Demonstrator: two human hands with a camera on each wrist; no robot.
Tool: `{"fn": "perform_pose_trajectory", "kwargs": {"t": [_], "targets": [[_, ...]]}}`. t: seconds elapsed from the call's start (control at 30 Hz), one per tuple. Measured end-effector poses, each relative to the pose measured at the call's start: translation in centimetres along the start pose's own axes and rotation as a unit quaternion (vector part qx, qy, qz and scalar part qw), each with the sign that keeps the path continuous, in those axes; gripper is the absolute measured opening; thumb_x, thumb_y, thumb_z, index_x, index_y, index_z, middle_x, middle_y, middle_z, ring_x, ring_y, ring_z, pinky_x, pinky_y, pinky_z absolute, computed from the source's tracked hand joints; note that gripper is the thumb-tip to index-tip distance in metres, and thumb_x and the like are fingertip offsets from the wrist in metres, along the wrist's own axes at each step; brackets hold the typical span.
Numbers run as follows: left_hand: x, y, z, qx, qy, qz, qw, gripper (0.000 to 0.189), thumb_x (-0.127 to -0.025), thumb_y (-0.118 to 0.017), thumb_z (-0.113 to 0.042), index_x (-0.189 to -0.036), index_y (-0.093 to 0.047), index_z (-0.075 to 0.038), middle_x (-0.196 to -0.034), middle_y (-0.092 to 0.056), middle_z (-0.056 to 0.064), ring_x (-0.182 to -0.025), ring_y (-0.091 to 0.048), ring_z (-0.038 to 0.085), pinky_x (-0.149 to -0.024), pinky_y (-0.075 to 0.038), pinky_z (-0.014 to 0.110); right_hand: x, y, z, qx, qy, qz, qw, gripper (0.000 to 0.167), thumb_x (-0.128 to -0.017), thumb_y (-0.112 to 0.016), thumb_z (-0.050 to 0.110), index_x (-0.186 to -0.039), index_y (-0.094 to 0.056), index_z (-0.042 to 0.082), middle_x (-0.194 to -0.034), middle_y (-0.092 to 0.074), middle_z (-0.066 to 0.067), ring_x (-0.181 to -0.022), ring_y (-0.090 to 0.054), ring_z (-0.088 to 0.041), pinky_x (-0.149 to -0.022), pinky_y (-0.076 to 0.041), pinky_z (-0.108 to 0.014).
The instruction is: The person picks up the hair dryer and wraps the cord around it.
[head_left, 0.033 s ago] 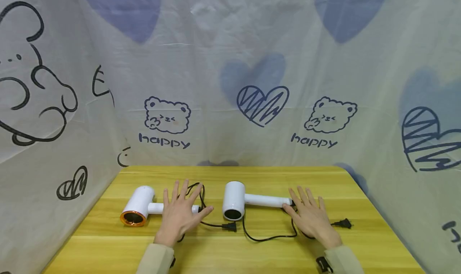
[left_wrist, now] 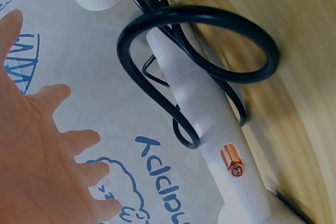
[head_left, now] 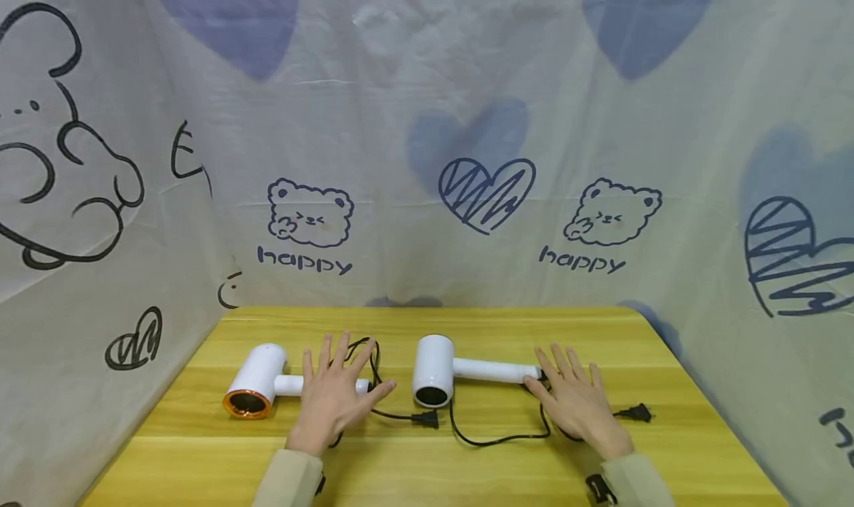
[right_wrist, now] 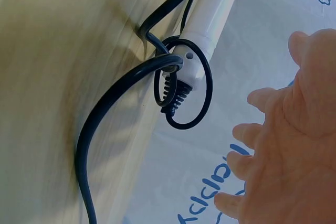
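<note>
Two white hair dryers lie on the table. The one on the left (head_left: pixel 270 360) has an orange ring round its nozzle. Over its handle hovers my left hand (head_left: pixel 336 402), fingers spread. In the left wrist view that palm (left_wrist: pixel 42 150) is apart from the handle (left_wrist: pixel 205 108), which carries a copper-coloured switch (left_wrist: pixel 232 160) and a looped black cord (left_wrist: pixel 126 51). The second hair dryer (head_left: pixel 434 362) lies at the middle, its handle pointing right. Near the handle's end my right hand (head_left: pixel 582 409) is spread; the right wrist view shows the palm (right_wrist: pixel 299 145) holding nothing.
A black plug (head_left: pixel 425 419) lies between the dryers, and another plug (head_left: pixel 637 413) lies right of my right hand. The second dryer's cord (head_left: pixel 497 442) curves across the wooden table (head_left: pixel 427 474). Printed white cloth (head_left: pixel 400 136) hangs behind and on both sides.
</note>
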State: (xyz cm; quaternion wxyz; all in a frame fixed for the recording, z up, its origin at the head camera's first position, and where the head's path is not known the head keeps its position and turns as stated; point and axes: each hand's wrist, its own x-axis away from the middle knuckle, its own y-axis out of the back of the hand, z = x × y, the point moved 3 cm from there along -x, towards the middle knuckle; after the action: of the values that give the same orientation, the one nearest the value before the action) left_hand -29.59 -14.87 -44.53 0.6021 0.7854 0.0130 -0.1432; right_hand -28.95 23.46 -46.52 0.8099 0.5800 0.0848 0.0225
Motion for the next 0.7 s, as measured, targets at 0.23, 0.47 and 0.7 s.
{"fn": "perform_pose_trajectory", "kwargs": {"t": [0.23, 0.47, 0.7], "targets": [[-0.3, -0.2, 0.0, 0.008, 0.001, 0.001, 1.0, 0.086, -0.085, -0.044, -0.078, -0.155, -0.029, -0.031, -0.163, -0.015, 0.017, -0.15, -0.005, 0.043, -0.116, 0.007, 0.068, -0.1, 0.1, -0.2, -0.009, -0.004, 0.017, 0.9998, 0.077, -0.098, -0.026, 0.067, -0.157, -0.019, 0.018, -0.163, -0.012, -0.02, -0.148, -0.005, -0.046, -0.112, 0.002, -0.072], [-0.7, -0.7, -0.7, 0.035, -0.001, 0.01, 0.9993, 0.084, -0.088, -0.048, -0.072, -0.155, -0.03, -0.025, -0.16, -0.021, 0.024, -0.149, -0.009, 0.044, -0.116, -0.001, 0.069, -0.1, 0.1, -0.4, -0.014, -0.009, 0.043, 0.9989, 0.072, -0.101, -0.031, 0.058, -0.157, -0.022, 0.013, -0.16, -0.016, -0.026, -0.147, -0.012, -0.048, -0.112, -0.008, -0.073], [-1.2, -1.5, -2.9, 0.086, -0.041, 0.019, 0.9953, 0.087, -0.087, -0.049, -0.072, -0.152, -0.037, -0.016, -0.151, -0.038, 0.024, -0.144, -0.026, 0.045, -0.119, -0.014, 0.062, -0.1, 0.1, -0.6, -0.046, -0.033, 0.065, 0.9963, 0.076, -0.101, -0.037, 0.056, -0.154, -0.026, 0.002, -0.155, -0.021, -0.034, -0.142, -0.02, -0.052, -0.111, -0.022, -0.07]]}}
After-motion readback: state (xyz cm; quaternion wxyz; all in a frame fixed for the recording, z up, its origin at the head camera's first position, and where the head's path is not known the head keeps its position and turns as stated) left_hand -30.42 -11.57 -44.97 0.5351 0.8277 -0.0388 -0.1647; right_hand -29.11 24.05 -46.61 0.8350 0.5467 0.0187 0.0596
